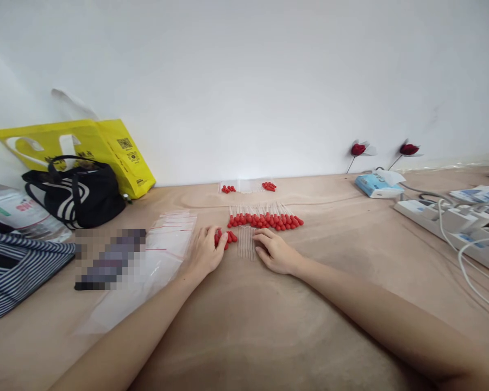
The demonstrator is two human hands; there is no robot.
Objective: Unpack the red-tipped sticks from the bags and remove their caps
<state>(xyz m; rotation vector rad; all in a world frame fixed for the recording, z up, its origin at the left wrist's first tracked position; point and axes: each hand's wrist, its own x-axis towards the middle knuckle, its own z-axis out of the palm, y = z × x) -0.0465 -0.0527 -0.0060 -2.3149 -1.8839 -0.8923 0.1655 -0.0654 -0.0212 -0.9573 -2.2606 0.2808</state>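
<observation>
Both hands down, fingers curled; firm grasp cannot be told

Left hand (pixel 207 250): bent over a small cluster of loose red bulbs (pixel 231 237), thumb against them; several, partly covered, no sure count. Whether any is pinched: cannot tell. Right hand (pixel 276 252): fingers bent, tips at the right edge of one bunch of clear thin tubes (pixel 245 247); hold on a tube unclear. Tubes lie side by side on the table (pixel 212 331), between the two hands, too fine to count.

Just behind: one row of red-ended tubes (pixel 261 220), red ends toward the person, overlapping, well over ten. Farther back, near the wall, two small red clusters, a left one (pixel 228 189) and a right one (pixel 269 186), clear plastic between.

Left side: clear plastic bags (pixel 175 239), overlapping, number unclear; one yellow bag (pixel 138 174); one black bag (pixel 93 193) before it; one striped cloth item (pixel 20 277).

Right side: two red flowers, one nearer (pixel 358 149), one farther right (pixel 409 149); one blue tissue pack (pixel 375 186); white power strip (pixel 415 209) with plugs and cables.
</observation>
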